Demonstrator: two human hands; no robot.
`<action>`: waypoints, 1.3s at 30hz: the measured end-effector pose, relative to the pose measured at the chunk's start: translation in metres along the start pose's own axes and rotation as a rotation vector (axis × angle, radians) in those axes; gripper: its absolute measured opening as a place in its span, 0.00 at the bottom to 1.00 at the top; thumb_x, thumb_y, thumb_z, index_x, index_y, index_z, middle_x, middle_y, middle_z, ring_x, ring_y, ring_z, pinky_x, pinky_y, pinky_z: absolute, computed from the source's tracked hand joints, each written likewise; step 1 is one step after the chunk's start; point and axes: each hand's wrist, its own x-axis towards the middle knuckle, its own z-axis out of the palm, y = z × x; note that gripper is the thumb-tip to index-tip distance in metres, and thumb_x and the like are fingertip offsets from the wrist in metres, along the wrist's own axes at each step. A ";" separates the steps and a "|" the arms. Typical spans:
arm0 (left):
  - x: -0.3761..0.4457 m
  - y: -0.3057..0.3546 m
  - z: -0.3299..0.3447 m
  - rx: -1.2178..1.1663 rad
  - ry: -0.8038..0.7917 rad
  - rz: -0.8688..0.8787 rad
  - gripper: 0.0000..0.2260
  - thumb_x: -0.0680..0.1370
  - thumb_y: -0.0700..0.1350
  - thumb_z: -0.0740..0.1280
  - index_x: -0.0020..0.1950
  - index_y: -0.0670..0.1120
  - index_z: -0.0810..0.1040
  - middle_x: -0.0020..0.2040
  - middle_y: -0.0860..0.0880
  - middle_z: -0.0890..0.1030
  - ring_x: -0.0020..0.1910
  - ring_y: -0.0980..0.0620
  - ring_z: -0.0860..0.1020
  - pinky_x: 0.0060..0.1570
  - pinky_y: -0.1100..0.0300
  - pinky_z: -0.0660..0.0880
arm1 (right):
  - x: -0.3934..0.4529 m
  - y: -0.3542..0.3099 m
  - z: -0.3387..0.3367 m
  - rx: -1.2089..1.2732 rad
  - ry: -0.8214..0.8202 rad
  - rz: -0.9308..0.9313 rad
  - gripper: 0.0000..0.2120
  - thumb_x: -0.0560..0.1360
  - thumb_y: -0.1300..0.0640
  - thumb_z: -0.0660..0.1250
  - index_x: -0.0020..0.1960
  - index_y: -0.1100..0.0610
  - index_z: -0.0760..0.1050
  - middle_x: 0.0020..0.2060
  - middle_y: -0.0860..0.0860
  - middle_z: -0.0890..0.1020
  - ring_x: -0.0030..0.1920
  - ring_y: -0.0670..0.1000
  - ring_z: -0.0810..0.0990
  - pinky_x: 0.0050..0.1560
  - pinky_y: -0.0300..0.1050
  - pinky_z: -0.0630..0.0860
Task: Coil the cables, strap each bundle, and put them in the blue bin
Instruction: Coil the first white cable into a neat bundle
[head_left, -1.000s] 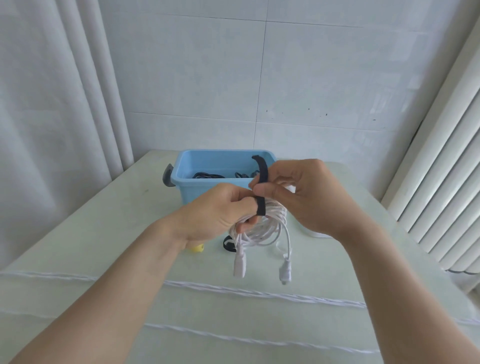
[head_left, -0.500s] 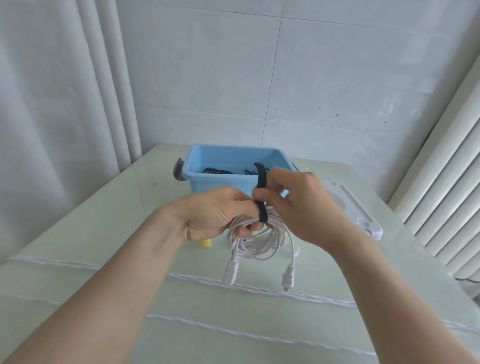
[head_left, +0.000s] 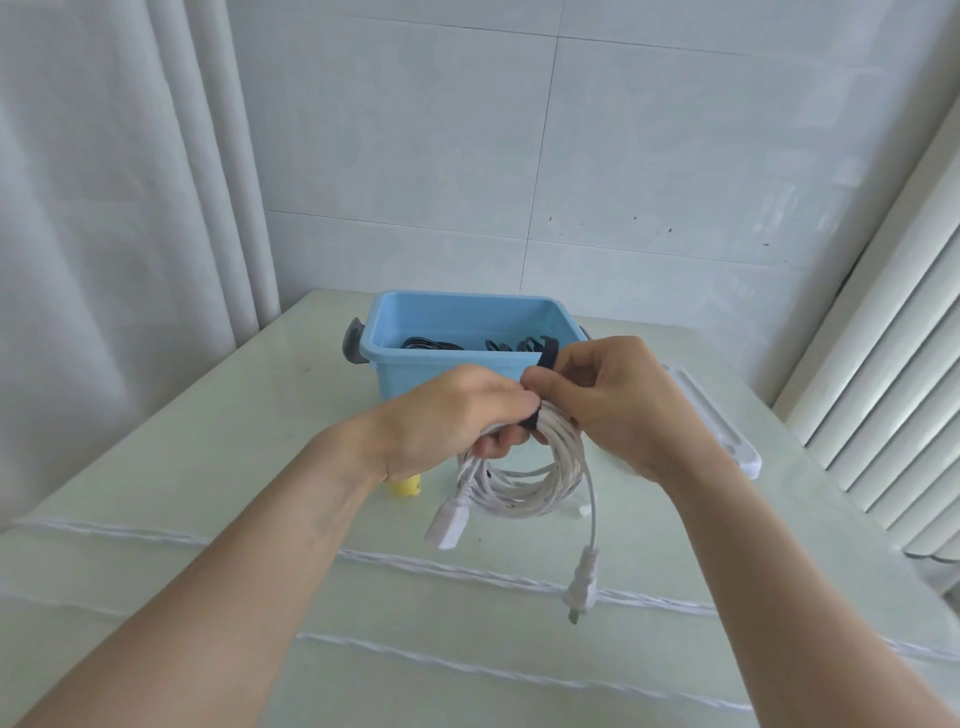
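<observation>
White flex makes up the coiled cable, held in the air just in front of the blue bin, its loops hanging soft and its two plugs dangling below. I judge it light and limp: the turns will spring loose if the top of the bundle is let go, so that is the place to hold. My left hand has its fingers curled round the top of the coil, clamping the turns together. My right hand pinches the black strap, whose free end stands up in front of the bin's near wall while its lower part wraps the coil. The strap looks thin and floppy; I would keep it taut while closing it. Dark cables already lie inside the bin.
</observation>
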 end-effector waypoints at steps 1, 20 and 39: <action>-0.001 -0.001 0.000 0.107 0.016 0.023 0.16 0.82 0.45 0.60 0.37 0.41 0.73 0.34 0.45 0.68 0.34 0.50 0.65 0.37 0.57 0.64 | 0.000 0.000 0.000 0.013 -0.001 0.020 0.12 0.76 0.54 0.73 0.37 0.60 0.82 0.36 0.59 0.85 0.36 0.63 0.80 0.42 0.57 0.79; 0.005 -0.009 0.007 0.461 0.432 0.326 0.17 0.76 0.35 0.71 0.63 0.49 0.80 0.52 0.57 0.84 0.52 0.67 0.79 0.54 0.71 0.72 | 0.008 0.008 -0.001 0.483 -0.057 0.288 0.09 0.75 0.62 0.72 0.37 0.64 0.80 0.27 0.53 0.80 0.29 0.50 0.79 0.34 0.44 0.78; 0.009 -0.016 -0.004 0.747 0.565 0.048 0.07 0.81 0.42 0.63 0.57 0.49 0.76 0.50 0.55 0.82 0.49 0.50 0.75 0.57 0.54 0.63 | -0.010 -0.012 0.002 -0.062 -0.097 -0.326 0.05 0.68 0.61 0.78 0.42 0.52 0.84 0.41 0.48 0.82 0.41 0.47 0.80 0.45 0.37 0.76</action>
